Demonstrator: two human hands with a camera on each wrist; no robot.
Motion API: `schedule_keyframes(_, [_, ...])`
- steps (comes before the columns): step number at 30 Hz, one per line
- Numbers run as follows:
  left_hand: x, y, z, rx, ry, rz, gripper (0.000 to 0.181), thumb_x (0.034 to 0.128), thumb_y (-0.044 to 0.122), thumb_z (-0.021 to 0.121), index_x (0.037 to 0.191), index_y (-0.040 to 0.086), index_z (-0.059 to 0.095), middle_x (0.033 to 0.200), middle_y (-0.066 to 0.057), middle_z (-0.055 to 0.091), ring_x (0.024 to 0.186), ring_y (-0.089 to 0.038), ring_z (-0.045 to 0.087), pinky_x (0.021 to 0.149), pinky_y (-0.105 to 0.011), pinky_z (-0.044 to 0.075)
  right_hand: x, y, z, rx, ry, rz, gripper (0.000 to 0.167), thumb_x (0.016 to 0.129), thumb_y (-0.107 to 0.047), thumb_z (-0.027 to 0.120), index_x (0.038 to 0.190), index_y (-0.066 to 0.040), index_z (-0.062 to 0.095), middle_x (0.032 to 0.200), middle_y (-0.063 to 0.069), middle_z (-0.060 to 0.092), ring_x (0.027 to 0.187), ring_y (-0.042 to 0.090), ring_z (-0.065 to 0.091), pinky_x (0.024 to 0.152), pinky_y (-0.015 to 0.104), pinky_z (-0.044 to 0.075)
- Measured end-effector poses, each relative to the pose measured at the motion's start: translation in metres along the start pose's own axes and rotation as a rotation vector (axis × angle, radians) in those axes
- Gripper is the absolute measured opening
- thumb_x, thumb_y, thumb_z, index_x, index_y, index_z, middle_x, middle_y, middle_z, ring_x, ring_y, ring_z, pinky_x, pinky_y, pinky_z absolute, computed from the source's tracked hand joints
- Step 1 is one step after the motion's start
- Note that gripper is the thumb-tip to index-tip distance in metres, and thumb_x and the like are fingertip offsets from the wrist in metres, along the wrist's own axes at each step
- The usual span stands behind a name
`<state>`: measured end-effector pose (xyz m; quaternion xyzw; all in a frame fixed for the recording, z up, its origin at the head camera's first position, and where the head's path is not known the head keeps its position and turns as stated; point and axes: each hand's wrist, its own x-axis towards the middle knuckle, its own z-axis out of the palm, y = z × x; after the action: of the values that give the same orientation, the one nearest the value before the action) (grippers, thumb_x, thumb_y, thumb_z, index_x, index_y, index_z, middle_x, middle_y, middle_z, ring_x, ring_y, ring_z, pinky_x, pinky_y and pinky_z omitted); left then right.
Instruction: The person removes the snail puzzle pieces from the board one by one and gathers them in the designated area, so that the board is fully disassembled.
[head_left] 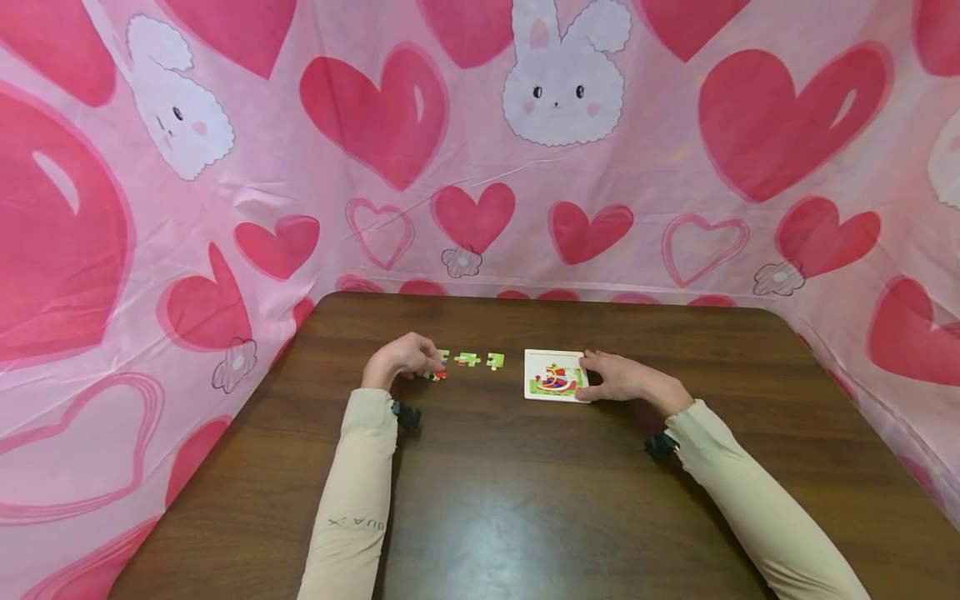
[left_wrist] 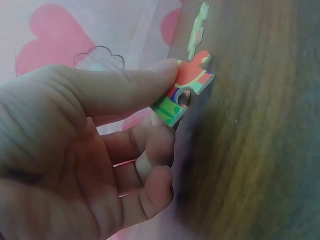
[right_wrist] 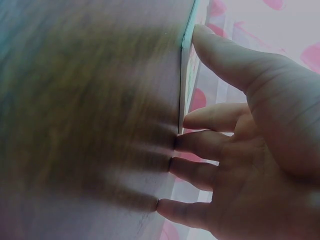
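Note:
My left hand [head_left: 406, 357] pinches a red, green and blue puzzle piece [left_wrist: 189, 82] between thumb and fingers, just above the table. Right of it, a green piece [head_left: 467, 360] and another small green piece [head_left: 495, 361] lie on the wood. A square white-edged puzzle tray [head_left: 553, 353] lies further right, with a red and green picture partly filled in its lower part. My right hand [head_left: 626, 379] rests at the tray's right edge, thumb on the near corner and fingers along the side, fairly straight. In the right wrist view its fingertips [right_wrist: 170, 165] touch the table.
The brown wooden table [head_left: 480, 492] extends around the pieces and tray. Pink cloth [head_left: 480, 167] with hearts and rabbits hangs behind and beside it. Part of another green piece [head_left: 444, 356] shows by the left fingers.

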<state>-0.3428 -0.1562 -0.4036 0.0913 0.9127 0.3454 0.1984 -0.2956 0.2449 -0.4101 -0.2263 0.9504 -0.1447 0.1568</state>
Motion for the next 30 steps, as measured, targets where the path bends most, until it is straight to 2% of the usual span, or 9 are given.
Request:
schedule_keyframes(8, [0.001, -0.004, -0.001, 0.021, 0.016, -0.003, 0.013, 0.0866, 0.022, 0.074, 0.091, 0.011, 0.072, 0.086, 0.002, 0.065, 0.076, -0.016, 0.054, 0.064, -0.03, 0.046, 0.0, 0.001, 0.001, 0.007, -0.003, 0.003, 0.082, 0.089, -0.048, 0.067, 0.147, 0.003, 0.039, 0.154, 0.03, 0.029, 0.144, 0.049, 0.025, 0.115, 0.061, 0.023])
schedule_keyframes(14, [0.001, -0.005, -0.001, 0.013, 0.038, -0.008, 0.013, 0.0855, 0.021, 0.076, 0.092, 0.01, 0.073, 0.083, 0.001, 0.063, 0.071, -0.015, 0.049, 0.061, -0.028, 0.042, 0.0, 0.0, 0.001, 0.007, -0.005, 0.012, 0.083, 0.089, -0.048, 0.067, 0.147, 0.003, 0.038, 0.155, 0.03, 0.029, 0.144, 0.049, 0.024, 0.115, 0.061, 0.023])
schedule_keyframes(18, [0.0, -0.003, -0.002, 0.023, 0.091, -0.014, 0.015, 0.0858, 0.022, 0.075, 0.093, 0.009, 0.071, 0.083, -0.001, 0.063, 0.072, -0.017, 0.047, 0.062, -0.029, 0.04, -0.001, 0.0, 0.0, 0.012, -0.008, 0.019, 0.084, 0.088, -0.049, 0.067, 0.147, 0.002, 0.038, 0.155, 0.03, 0.028, 0.145, 0.048, 0.024, 0.115, 0.061, 0.022])
schedule_keyframes(21, [-0.001, 0.0, -0.004, 0.05, 0.126, -0.019, 0.016, 0.0868, 0.024, 0.074, 0.093, 0.01, 0.071, 0.085, -0.003, 0.065, 0.078, -0.019, 0.051, 0.067, -0.031, 0.043, -0.001, -0.001, 0.0, 0.014, -0.01, 0.024, 0.084, 0.088, -0.049, 0.067, 0.147, 0.002, 0.038, 0.155, 0.03, 0.028, 0.145, 0.048, 0.024, 0.115, 0.061, 0.022])
schedule_keyframes(25, [-0.001, 0.009, -0.004, 0.089, 0.154, 0.008, 0.017, 0.0883, 0.027, 0.071, 0.094, 0.011, 0.071, 0.089, -0.004, 0.067, 0.086, -0.022, 0.055, 0.076, -0.035, 0.046, -0.001, 0.0, 0.0, 0.013, -0.007, 0.027, 0.084, 0.088, -0.048, 0.067, 0.148, 0.002, 0.037, 0.155, 0.03, 0.028, 0.145, 0.048, 0.024, 0.115, 0.061, 0.023])
schedule_keyframes(30, [0.002, 0.021, 0.0, 0.098, 0.186, 0.041, 0.021, 0.0903, 0.03, 0.069, 0.096, 0.01, 0.069, 0.088, -0.004, 0.068, 0.083, -0.02, 0.057, 0.073, -0.033, 0.046, -0.001, 0.0, 0.001, 0.017, -0.007, 0.028, 0.085, 0.088, -0.05, 0.067, 0.148, 0.002, 0.037, 0.156, 0.029, 0.027, 0.145, 0.048, 0.023, 0.115, 0.061, 0.022])
